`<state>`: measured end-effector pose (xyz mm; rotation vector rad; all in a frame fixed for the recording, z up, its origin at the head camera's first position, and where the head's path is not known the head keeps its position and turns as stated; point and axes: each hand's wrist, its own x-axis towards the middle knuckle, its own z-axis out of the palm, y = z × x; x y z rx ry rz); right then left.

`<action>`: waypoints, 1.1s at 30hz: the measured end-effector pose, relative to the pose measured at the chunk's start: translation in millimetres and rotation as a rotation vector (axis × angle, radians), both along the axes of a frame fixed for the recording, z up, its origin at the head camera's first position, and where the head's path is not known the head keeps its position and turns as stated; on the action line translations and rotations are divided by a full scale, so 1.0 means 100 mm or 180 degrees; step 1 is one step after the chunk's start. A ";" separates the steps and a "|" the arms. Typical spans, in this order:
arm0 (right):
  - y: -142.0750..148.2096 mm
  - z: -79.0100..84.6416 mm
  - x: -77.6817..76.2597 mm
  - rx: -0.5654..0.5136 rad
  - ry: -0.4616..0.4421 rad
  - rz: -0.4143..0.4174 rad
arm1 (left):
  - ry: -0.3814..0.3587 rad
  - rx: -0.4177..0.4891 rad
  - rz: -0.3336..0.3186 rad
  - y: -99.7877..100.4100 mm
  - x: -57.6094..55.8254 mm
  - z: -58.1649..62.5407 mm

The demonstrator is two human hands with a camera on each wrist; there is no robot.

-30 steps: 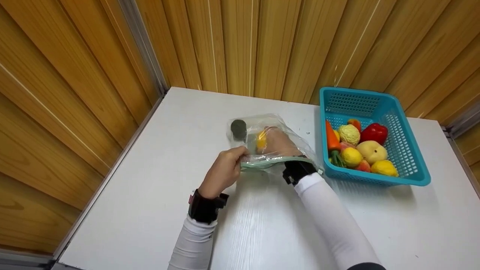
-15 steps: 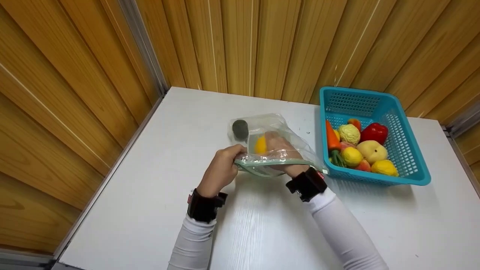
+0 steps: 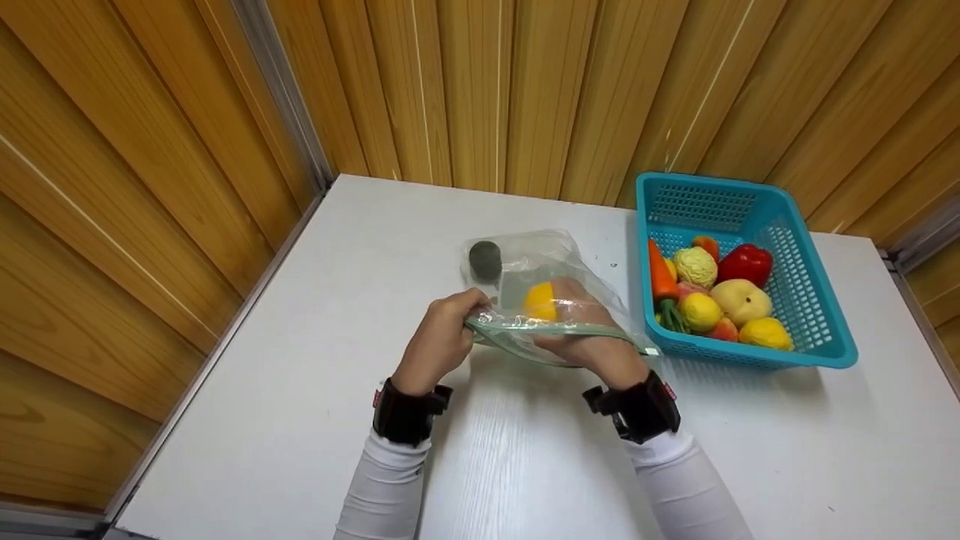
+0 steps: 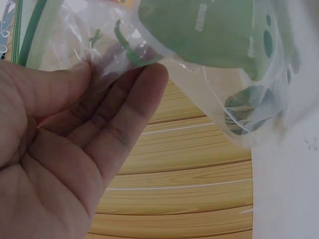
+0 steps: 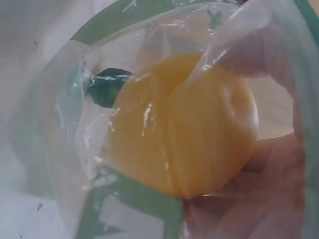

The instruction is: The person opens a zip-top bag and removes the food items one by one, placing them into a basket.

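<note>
A clear zip bag [image 3: 540, 244] with a green zip edge lies on the white table, its mouth facing me. My left hand [image 3: 442, 337] pinches the left end of that edge; in the left wrist view, thumb and fingers [image 4: 127, 112] close on the plastic. Through the mouth reaches my right hand [image 3: 589, 319], which grips an orange [image 3: 540, 301] inside. Seen close in the right wrist view, the orange [image 5: 184, 134] sits between thumb and fingers, behind the film. Deeper in the bag, at its far left corner, is a dark green oval fruit [image 3: 485, 260].
A blue plastic basket [image 3: 836, 330] stands right of the bag, its near left side close to the bag's corner. It holds a carrot [image 3: 661, 274], a red bell pepper [image 3: 745, 265], lemons [image 3: 765, 334] and other produce. Wood-look panels [image 3: 480, 90] rise behind the table.
My right hand has drawn back toward me, so its wrist is now outside the bag. The orange has shifted slightly right and nearer the mouth. My left hand keeps its hold, almost still.
</note>
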<state>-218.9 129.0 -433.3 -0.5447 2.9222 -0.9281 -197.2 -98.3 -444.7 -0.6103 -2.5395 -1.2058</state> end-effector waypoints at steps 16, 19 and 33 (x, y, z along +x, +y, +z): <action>0.23 -0.13 0.28 -0.0495 0.0329 0.0511 | 0.0028 -0.0156 -0.0064 0.05 0.01 -0.01; 0.21 -0.12 0.29 -0.0487 0.0241 0.0412 | 0.0043 -0.0214 -0.0098 0.07 0.03 0.00; 0.12 0.12 0.56 -0.0238 -0.0042 -0.0210 | 0.0214 -0.0387 -0.0113 0.15 0.06 -0.02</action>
